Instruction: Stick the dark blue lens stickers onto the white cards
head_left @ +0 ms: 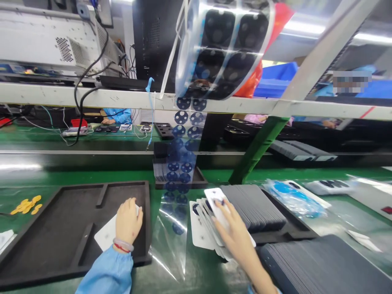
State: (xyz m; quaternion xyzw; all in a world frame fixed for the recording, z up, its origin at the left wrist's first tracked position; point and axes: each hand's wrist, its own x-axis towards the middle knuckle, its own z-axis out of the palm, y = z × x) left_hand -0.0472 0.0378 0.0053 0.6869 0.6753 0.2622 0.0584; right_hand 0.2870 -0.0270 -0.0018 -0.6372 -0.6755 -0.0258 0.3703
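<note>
My left hand (127,220) is over the black tray (58,228), its fingers closed at the edge of a white phone back cover (105,233) that lies tilted in the tray. Most of what those fingers grip is hidden beneath them. To the right, my right hand (235,228) has its thumb and fingers on another white phone back cover (212,195) with a dark round camera area. Below that one, several white covers (202,234) are fanned out, leaning on a row of grey covers (252,204). The lower part of the fan is partly behind my right hand.
A roll of round black stickers (226,45) hangs overhead, its clear strip (180,163) trailing down between my hands. Dark stacked panels (327,265) stand at right front. Yellow pieces (27,205) lie left; a blue plastic bag (295,198) lies right. Co-workers are behind the shelf.
</note>
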